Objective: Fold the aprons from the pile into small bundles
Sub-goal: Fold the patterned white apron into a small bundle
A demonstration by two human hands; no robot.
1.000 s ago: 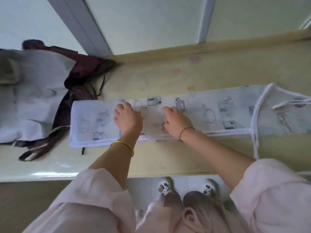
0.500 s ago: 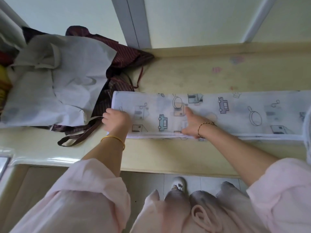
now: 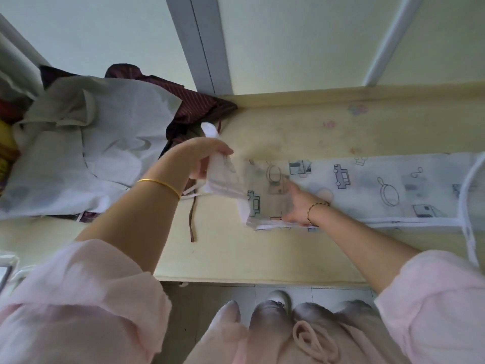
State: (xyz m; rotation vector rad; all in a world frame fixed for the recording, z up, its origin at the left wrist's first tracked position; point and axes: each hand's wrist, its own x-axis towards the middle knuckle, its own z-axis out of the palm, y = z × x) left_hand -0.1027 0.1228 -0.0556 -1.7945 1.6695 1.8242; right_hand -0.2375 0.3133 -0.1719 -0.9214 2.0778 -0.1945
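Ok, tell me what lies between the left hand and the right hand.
In the head view, only the lifted end of the printed apron lies there: the left hand grips it above the counter, and the right hand presses the rest flat.

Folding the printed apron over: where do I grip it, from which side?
Grip the printed apron by its short left end, from the left, as the left hand does. It lies as a long narrow strip running left to right, and the right hand flat on it marks the crease.
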